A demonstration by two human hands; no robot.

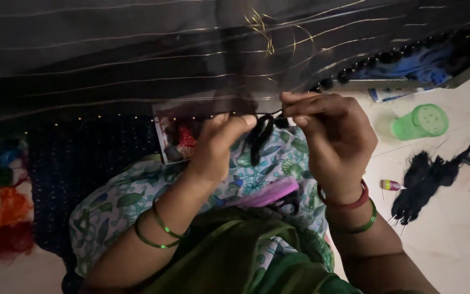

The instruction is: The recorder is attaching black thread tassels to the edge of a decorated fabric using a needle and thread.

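A dark sheer fabric with gold stripes (137, 60) hangs over the pale tiled floor (453, 256). I see my left hand (218, 144) pinching a black thread tassel (260, 139) at the fabric's edge, steadying it; my right hand (333, 136) pinches its strand taut. A pink plastic comb (270, 193) waits on my lap, a green plastic cup (421, 121) at the floor's far right.

Pale tiled floor (453, 245), dimly lit, brightest just right of the green plastic jar (421, 121) lying on its side. A dark sheer cloth with thin gold stripes (137, 60) is stretched across the view above and left of the jar; loose black thread tufts (428, 177) lie on the tiles just below the jar. Orange and red fabric scraps (6, 218) sit well apart, far left of the jar.
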